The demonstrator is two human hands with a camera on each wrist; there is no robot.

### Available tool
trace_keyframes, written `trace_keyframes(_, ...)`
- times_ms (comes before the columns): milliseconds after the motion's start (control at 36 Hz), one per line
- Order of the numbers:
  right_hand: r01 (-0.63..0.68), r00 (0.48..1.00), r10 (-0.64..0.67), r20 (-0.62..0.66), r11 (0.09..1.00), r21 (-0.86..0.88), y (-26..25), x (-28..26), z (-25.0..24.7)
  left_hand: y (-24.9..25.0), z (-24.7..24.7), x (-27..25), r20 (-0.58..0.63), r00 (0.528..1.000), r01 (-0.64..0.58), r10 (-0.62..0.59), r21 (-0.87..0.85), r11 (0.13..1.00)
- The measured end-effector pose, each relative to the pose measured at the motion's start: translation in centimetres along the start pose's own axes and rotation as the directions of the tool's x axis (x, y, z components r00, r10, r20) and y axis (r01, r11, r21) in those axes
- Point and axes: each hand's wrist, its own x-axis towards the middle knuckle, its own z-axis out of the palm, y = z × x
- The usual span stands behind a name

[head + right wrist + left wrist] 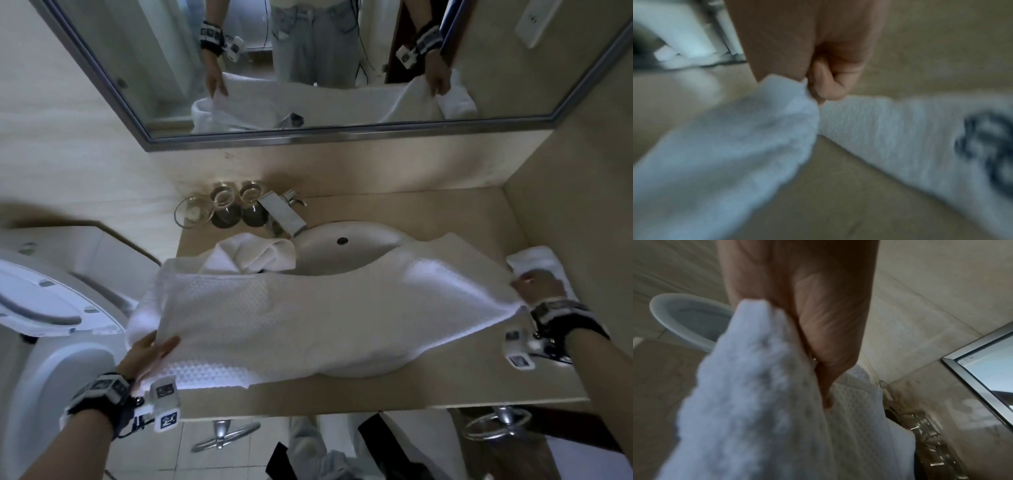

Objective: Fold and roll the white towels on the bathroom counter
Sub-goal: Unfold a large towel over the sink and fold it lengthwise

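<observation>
A large white waffle-weave towel (301, 315) is stretched across the counter and over the front of the sink, folded lengthwise. My left hand (150, 353) grips its left end (748, 386) beyond the counter's left edge, thumb on top. My right hand (537, 284) pinches its right end (760, 123) above the counter's right side. A crumpled white towel (253, 255) lies behind it, left of the sink. A rolled white towel (537, 260) with a dark emblem (990, 146) lies at the far right, just behind my right hand.
The sink basin (342, 246) and chrome faucet (284, 212) sit at the counter's middle back. Glasses (222, 205) stand by the wall to the left of the faucet. A toilet (51, 301) stands left of the beige counter (342, 394). A mirror (308, 68) hangs above.
</observation>
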Motion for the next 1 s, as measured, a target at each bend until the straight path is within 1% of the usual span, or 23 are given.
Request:
trace_keyframes(56,0.028,0.99,-0.038,-0.139,0.997,-0.077,-0.6,-0.3,-0.6,0.0,0.1,0.0,-0.002,1.0,-0.015,0.015,0.025,1.0)
trace_keyframes(83,0.015,0.99,-0.034,-0.137,0.991,-0.133,-0.8,-0.6,-0.7,0.0,0.2,0.0,0.001,1.0,-0.012,0.012,0.016,1.0)
trace_keyframes(139,-0.025,0.996,0.009,-0.086,0.983,-0.183,-0.8,-1.1,-0.4,-0.1,0.4,-0.2,0.004,1.0,-0.003,0.003,0.0,1.0)
trace_keyframes(194,-0.016,1.0,0.023,0.018,0.949,-0.315,-0.2,-1.5,0.0,-0.2,0.5,-0.4,0.029,1.0,0.011,-0.01,-0.017,1.0)
trace_keyframes(222,-0.009,0.999,0.022,0.032,0.936,-0.352,-0.2,-1.3,0.2,-0.1,0.5,-0.5,0.045,0.999,0.024,-0.023,-0.015,1.0)
trace_keyframes(278,-0.026,1.0,0.03,0.005,0.945,-0.326,-2.1,-2.2,0.2,0.1,0.2,-0.6,0.076,0.995,0.066,-0.064,-0.018,0.998)
trace_keyframes(306,-0.025,0.999,0.013,-0.041,0.955,-0.295,-3.3,-2.2,0.3,0.0,0.0,-0.5,0.092,0.992,0.094,-0.091,-0.026,0.995)
trace_keyframes(333,0.011,0.994,-0.037,-0.099,0.967,-0.255,-4.3,-1.3,0.8,-0.1,-0.2,-0.3,0.101,0.989,0.107,-0.104,-0.022,0.994)
trace_keyframes(361,0.035,0.993,-0.063,-0.096,0.962,-0.271,-5.4,-0.8,1.3,-0.4,-0.4,0.0,0.098,0.989,0.113,-0.111,-0.012,0.994)
trace_keyframes(389,0.093,0.995,-0.103,-0.016,0.949,-0.302,-6.0,0.4,2.1,-0.8,-0.7,0.5,0.095,0.989,0.117,-0.116,-0.006,0.993)
trace_keyframes(417,0.118,0.992,-0.099,0.074,0.939,-0.323,-6.1,1.8,3.1,-1.0,-0.8,0.7,0.094,0.988,0.124,-0.123,0.0,0.992)
trace_keyframes(444,0.135,0.987,-0.094,0.132,0.93,-0.342,-6.3,2.4,3.9,-1.2,-0.8,0.9,0.088,0.988,0.125,-0.125,0.004,0.992)
trace_keyframes(500,0.138,0.976,-0.067,0.205,0.925,-0.355,-6.3,3.6,5.2,-1.1,-0.4,0.4,0.068,0.991,0.11,-0.111,0.015,0.994)
trace_keyframes(556,0.122,0.968,-0.038,0.248,0.935,-0.332,-6.8,3.3,6.2,-0.6,0.1,-0.3,0.053,0.993,0.101,-0.102,0.012,0.995)
trace_keyframes(611,0.118,0.968,-0.029,0.25,0.93,-0.348,-7.0,3.0,6.6,-0.2,0.5,-0.8,0.025,0.996,0.091,-0.091,0.008,0.996)
trace_keyframes(722,0.185,0.957,-0.065,0.284,0.888,-0.422,-7.4,2.6,6.4,-0.3,1.1,-0.8,-0.013,0.995,0.097,-0.097,-0.035,0.995)
trace_keyframes(750,0.187,0.951,-0.056,0.305,0.889,-0.418,-7.5,2.4,6.3,-0.4,1.2,-0.7,-0.017,0.994,0.103,-0.104,-0.04,0.994)
trace_keyframes(806,0.219,0.942,-0.085,0.325,0.889,-0.402,-7.5,2.1,6.1,-0.3,1.1,-0.7,-0.042,0.993,0.113,-0.114,-0.043,0.993)
trace_keyframes(833,0.216,0.948,-0.091,0.305,0.888,-0.407,-7.4,2.4,6.2,-0.4,0.9,-0.6,-0.05,0.991,0.123,-0.125,-0.038,0.992)
trace_keyframes(861,0.194,0.958,-0.093,0.272,0.907,-0.374,-7.4,2.7,6.1,-0.8,0.6,-0.2,-0.059,0.99,0.13,-0.131,-0.025,0.991)
trace_keyframes(889,0.162,0.968,-0.095,0.231,0.942,-0.293,-7.5,2.9,5.9,-1.9,0.1,1.0,-0.072,0.988,0.139,-0.14,-0.008,0.99)
trace_keyframes(944,0.179,0.983,-0.166,0.081,0.966,-0.187,-7.5,3.5,5.4,-3.7,-0.7,3.0,-0.066,0.988,0.135,-0.137,-0.026,0.99)
trace_keyframes(1000,0.233,0.971,-0.24,-0.022,0.959,-0.162,-7.7,4.2,4.8,-1.1,0.4,0.5,-0.048,0.988,0.146,-0.148,-0.049,0.988)
